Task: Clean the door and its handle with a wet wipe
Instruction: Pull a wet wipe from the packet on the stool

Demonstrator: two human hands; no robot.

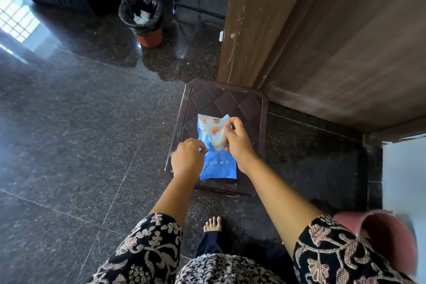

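Wipe pack [219,168], on table [221,97]: left hand [187,159] pinching its edge, right hand [238,143] pinching a wipe [218,139]; I'd draw slowly upward.

The left sleeve [147,253] at 7 o'clock and the right sleeve [334,253] at 5 o'clock are black with a cream and dusty-pink floral scroll print. They end near the elbows, and the left hand [186,160] and right hand [238,143] are uncovered. At 6 o'clock are a finer-patterned tunic front [226,270], a navy trouser leg [208,243] and a bare foot [213,225].
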